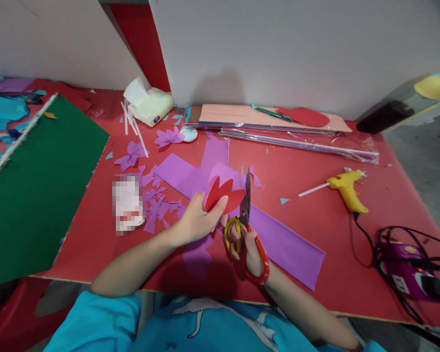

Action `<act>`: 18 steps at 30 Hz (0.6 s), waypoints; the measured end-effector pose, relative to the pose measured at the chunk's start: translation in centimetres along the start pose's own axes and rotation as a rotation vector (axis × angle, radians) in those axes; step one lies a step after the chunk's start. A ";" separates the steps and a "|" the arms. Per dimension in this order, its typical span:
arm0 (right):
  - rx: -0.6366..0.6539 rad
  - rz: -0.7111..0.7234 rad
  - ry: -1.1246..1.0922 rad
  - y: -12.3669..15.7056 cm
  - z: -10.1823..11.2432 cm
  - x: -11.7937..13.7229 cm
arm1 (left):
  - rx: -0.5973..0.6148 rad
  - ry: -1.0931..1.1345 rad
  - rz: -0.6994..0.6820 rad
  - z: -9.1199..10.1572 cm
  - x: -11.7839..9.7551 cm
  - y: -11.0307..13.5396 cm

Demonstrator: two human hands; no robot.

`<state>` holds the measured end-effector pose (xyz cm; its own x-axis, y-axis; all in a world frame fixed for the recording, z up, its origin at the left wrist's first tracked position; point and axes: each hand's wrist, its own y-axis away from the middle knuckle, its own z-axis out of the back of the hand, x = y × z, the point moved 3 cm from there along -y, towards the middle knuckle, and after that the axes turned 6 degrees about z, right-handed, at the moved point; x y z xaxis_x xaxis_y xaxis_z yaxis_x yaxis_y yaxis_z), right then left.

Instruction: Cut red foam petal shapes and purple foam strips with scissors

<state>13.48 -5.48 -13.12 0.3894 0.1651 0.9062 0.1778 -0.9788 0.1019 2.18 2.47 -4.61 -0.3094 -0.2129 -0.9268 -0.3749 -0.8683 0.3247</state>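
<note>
My left hand (197, 221) pinches a red petal-shaped paper cutout (223, 193) together with a purple sheet behind it, lifted a little over the red table (315, 215). My right hand (250, 247) has its fingers through the yellow and red handles of a pair of scissors (248, 215). The blades point away from me, right beside the red cutout's right edge. A long purple paper strip (278, 239) lies on the table under both hands.
A green board (40, 186) leans at the left. Purple paper flowers (132, 155) and scraps lie behind my left hand. A yellow glue gun (348, 189) sits at the right, its cord running to a purple power strip (407, 274). Paper packs (271, 120) and a tissue pack (150, 105) line the wall.
</note>
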 end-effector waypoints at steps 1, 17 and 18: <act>-0.002 0.001 0.007 0.0 0.0 0.0 | 0.008 -0.006 0.003 0.0 0.0 0.0; -0.038 -0.061 0.384 0.0 0.9 0.5 | 0.066 -0.200 0.006 2.1 -1.1 -0.4; -0.039 -0.064 0.383 -0.1 0.9 0.5 | 0.066 -0.210 0.000 2.4 -1.3 -0.4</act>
<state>14.45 -5.20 -12.98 0.0122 0.1756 0.9844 0.1536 -0.9731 0.1717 0.67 4.16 -3.12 -0.4820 -0.1091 -0.8693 -0.4295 -0.8354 0.3429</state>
